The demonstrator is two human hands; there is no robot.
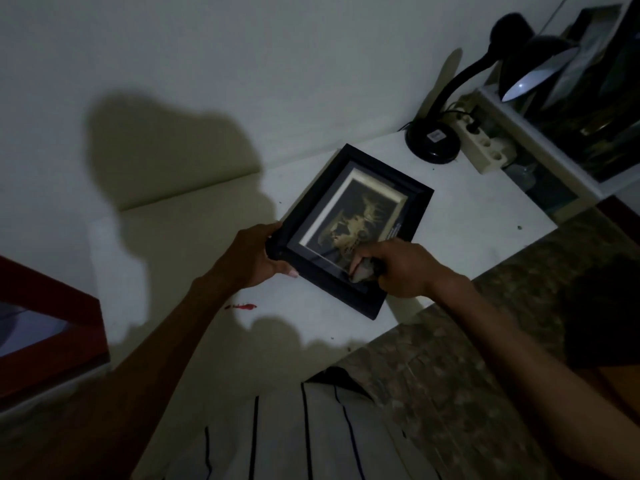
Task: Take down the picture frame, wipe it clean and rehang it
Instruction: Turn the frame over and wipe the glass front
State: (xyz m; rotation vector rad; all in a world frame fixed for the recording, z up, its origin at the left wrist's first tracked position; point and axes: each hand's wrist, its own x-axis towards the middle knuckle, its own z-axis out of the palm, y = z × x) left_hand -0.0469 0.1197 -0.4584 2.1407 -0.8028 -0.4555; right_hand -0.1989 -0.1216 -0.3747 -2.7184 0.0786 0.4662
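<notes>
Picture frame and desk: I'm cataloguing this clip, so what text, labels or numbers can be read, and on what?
None can be read.
Picture frame: small white lettering on the inner right mat, too small and blurred.
Lamp base: white sticker with dark marks, perhaps a code, unreadable.
Power strip: no text visible.

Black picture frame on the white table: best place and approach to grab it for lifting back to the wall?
Probably the two long side rails of the black picture frame, one hand from each side. It lies flat, glass up, so thumbs stay on the wide moulding, off the glass. The left hand already grips its near-left corner; the right hand presses a small cloth on the glass.
</notes>
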